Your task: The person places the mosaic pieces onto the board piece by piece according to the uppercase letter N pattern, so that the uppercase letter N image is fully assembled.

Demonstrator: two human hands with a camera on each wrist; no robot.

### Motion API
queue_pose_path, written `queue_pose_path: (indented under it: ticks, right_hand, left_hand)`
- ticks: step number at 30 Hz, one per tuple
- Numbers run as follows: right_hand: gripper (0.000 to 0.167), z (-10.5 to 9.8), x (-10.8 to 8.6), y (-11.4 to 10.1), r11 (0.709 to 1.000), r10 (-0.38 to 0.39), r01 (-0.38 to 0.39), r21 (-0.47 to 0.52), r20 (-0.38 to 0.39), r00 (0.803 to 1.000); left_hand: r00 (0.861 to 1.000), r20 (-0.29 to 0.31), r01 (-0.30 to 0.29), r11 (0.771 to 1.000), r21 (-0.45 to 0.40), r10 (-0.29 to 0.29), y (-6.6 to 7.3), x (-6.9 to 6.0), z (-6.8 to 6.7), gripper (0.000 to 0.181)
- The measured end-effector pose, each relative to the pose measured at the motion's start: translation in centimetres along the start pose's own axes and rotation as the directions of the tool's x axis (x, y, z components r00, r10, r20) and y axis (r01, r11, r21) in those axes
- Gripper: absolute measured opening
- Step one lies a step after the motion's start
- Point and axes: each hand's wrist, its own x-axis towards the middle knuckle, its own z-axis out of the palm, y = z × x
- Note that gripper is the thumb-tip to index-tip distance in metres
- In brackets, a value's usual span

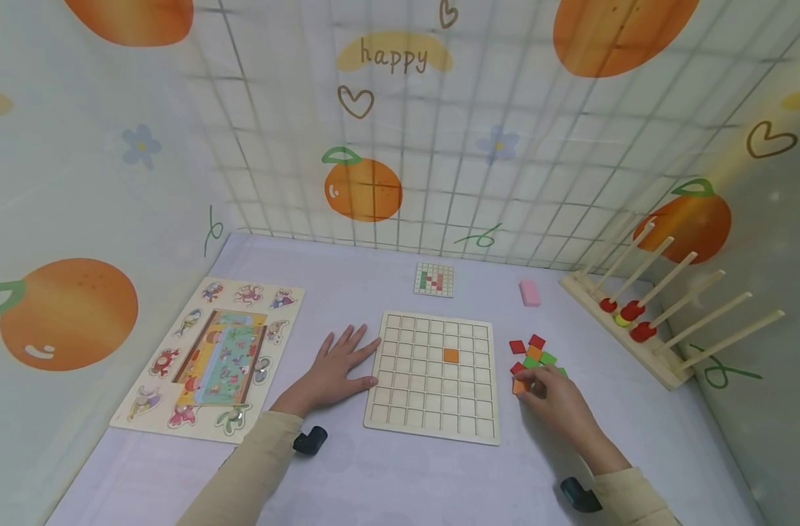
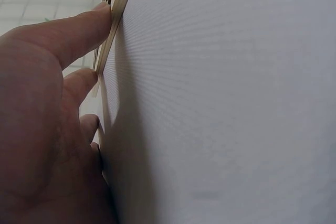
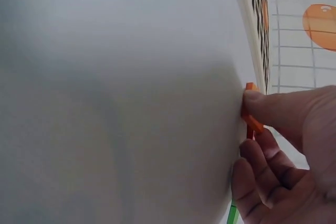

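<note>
A wooden grid board lies flat in the middle, with one orange square tile in a cell of its upper right part. My left hand rests beside it, fingers spread; thumb and forefinger touch the board's left edge, as the left wrist view also shows. To the right of the board, my right hand pinches another orange tile between thumb and fingers. Just beyond that hand lies a loose cluster of small square tiles: red, orange and green. Some are partly hidden by the hand.
A small card with a coloured grid pattern lies behind the board, and a pink block to its right. A wooden peg stand with red and yellow beads is at the right. At the left lies a sea-animal puzzle board.
</note>
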Motion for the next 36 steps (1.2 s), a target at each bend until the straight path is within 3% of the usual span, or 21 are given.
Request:
queue_pose_path:
  ticks: [17, 23, 36]
  right_hand:
    - [0.029, -0.8, -0.2, -0.4, 1.0, -0.006, 0.005, 0.019, 0.05, 0.999]
    - [0.028, -0.7, -0.2, -0.3, 0.999, -0.033, 0.033, 0.013, 0.033, 0.999]
    - [0.025, -0.4, 0.4, -1.3, 0.992, -0.064, 0.065, 0.11, -0.014, 0.998]
  left_hand:
    - [1.0, 0.005, 0.006, 1.0, 0.003, -0.006, 0.0, 0.1, 0.0, 0.077]
    - [1.0, 0.008, 0.005, 1.0, 0.009, -0.005, -0.2, 0.2, 0.2, 0.078]
    - [1.0, 0.003, 0.0, 1.0, 0.008, 0.0, -0.1, 0.1, 0.1, 0.077]
